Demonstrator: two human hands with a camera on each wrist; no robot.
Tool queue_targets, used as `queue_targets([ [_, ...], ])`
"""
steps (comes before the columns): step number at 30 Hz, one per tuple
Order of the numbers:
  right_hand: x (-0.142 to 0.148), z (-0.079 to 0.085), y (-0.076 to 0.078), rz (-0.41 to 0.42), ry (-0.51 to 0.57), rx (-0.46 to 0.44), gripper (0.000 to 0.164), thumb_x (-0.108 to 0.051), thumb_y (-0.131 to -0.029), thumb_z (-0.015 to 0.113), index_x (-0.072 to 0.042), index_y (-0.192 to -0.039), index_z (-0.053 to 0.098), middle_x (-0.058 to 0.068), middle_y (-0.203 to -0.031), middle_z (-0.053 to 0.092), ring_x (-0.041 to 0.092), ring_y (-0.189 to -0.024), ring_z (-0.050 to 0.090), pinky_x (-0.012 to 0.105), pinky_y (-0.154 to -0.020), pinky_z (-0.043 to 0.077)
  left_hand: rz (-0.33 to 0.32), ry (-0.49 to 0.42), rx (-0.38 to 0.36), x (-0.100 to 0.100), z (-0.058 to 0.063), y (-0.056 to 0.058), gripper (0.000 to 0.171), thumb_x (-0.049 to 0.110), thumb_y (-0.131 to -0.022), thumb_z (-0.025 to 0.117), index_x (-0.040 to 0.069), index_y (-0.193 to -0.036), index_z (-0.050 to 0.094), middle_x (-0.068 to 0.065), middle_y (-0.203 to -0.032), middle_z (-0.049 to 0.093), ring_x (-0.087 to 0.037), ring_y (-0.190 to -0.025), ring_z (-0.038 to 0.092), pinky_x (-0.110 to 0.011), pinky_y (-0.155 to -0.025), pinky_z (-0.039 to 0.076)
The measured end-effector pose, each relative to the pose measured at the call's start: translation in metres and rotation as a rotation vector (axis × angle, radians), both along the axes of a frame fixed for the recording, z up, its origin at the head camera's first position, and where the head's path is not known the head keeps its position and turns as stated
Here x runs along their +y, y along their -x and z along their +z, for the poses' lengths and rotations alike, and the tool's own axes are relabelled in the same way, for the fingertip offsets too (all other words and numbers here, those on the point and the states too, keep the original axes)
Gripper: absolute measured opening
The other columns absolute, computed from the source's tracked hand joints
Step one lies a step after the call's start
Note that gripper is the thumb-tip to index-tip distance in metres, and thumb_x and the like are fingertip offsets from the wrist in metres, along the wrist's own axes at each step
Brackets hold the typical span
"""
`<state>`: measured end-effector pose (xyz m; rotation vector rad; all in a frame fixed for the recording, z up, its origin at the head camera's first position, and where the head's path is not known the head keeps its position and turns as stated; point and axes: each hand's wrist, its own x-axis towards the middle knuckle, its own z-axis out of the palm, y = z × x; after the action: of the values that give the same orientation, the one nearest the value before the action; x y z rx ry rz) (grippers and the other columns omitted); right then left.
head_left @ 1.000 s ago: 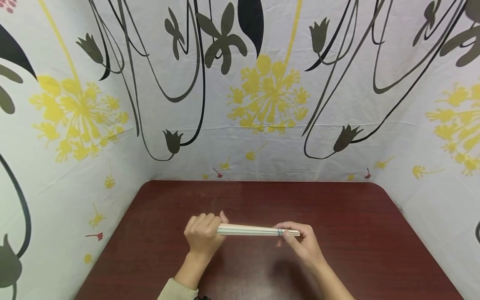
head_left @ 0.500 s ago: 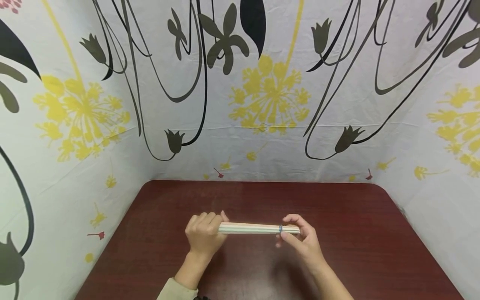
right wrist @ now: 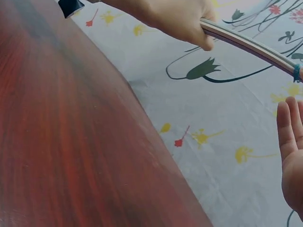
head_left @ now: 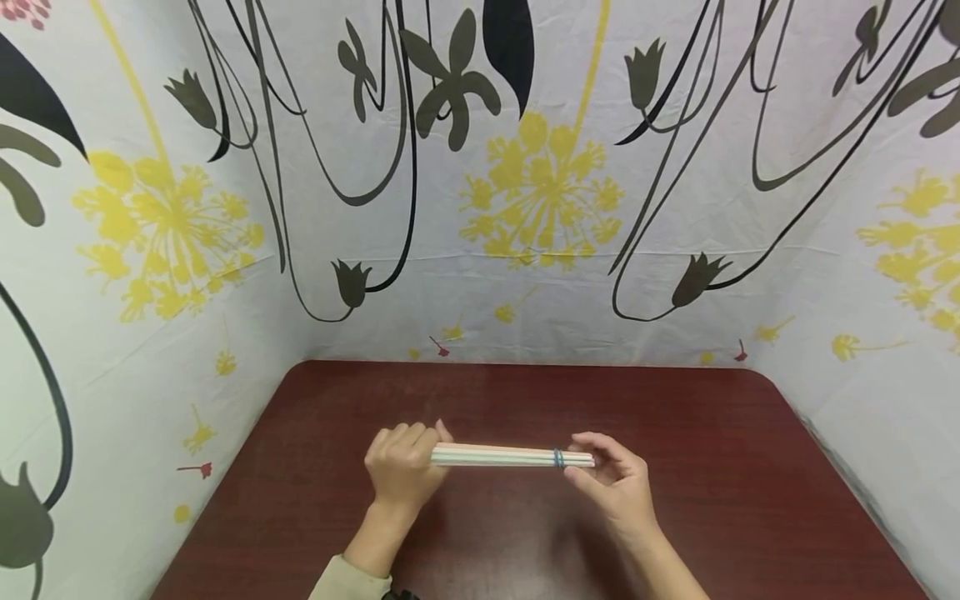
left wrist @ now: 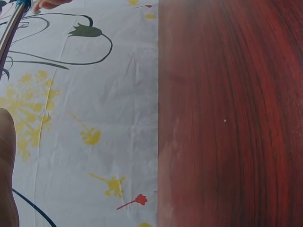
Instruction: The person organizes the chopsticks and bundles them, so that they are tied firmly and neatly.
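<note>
In the head view a bundle of pale chopsticks (head_left: pixel 495 456) lies level above the table, with a blue rubber band (head_left: pixel 558 458) round it close to its right end. My left hand (head_left: pixel 403 462) grips the left end in a fist, thumb pointing up. At the banded end, my right hand (head_left: pixel 615 479) has its thumb tip just under the chopsticks and its forefinger arched above them. The right wrist view shows the other fingers (right wrist: pixel 285 127) of this hand held straight, below the band (right wrist: pixel 297 73). Most of my left hand is out of the left wrist view.
A dark red wooden table (head_left: pixel 517 400) with rounded far corners spreads under both hands. White cloth (head_left: pixel 480 308) printed with yellow and grey flowers hangs behind it and on both sides. A dark band (head_left: pixel 400 595) shows at my left wrist.
My right hand has loosened from the banded end and shifted slightly right, its thumb and forefinger farther apart. The left hand keeps its grip and has drifted slightly left with the chopsticks.
</note>
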<state>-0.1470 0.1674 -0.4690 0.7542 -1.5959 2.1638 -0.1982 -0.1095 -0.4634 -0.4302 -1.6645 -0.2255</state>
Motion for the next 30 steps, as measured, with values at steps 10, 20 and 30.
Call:
queue_targets([
  [10,0.007,0.012,0.005,0.058,-0.177,0.139,0.037,0.029,-0.072,0.069,0.006,-0.101,0.072,0.011,-0.099,0.070,0.012,-0.090,0.068,0.022,-0.070,0.057,-0.001,0.011,-0.017,0.001,0.000,-0.002,0.045,0.017,-0.088,0.052,0.016,-0.049,0.029,0.005,-0.044,0.029,-0.013,-0.038,0.022,-0.025,-0.039,0.018],
  [20,0.003,0.015,0.006,-0.049,-0.412,0.127,0.035,0.013,-0.069,0.083,-0.003,-0.101,0.078,0.008,-0.096,0.076,0.015,-0.087,0.074,0.025,-0.071,0.057,-0.022,0.012,0.003,0.011,0.000,-0.003,0.045,0.016,-0.087,0.052,0.016,-0.049,0.028,0.005,-0.045,0.029,-0.013,-0.038,0.023,-0.024,-0.040,0.019],
  [30,0.002,0.016,0.005,-0.083,-0.393,0.162,0.050,0.015,-0.062,0.086,0.001,-0.109,0.073,0.010,-0.103,0.073,0.014,-0.095,0.070,0.022,-0.084,0.053,-0.026,0.018,-0.007,0.007,0.000,-0.003,0.044,0.015,-0.088,0.052,0.016,-0.049,0.030,0.005,-0.046,0.030,-0.014,-0.038,0.025,-0.025,-0.040,0.020],
])
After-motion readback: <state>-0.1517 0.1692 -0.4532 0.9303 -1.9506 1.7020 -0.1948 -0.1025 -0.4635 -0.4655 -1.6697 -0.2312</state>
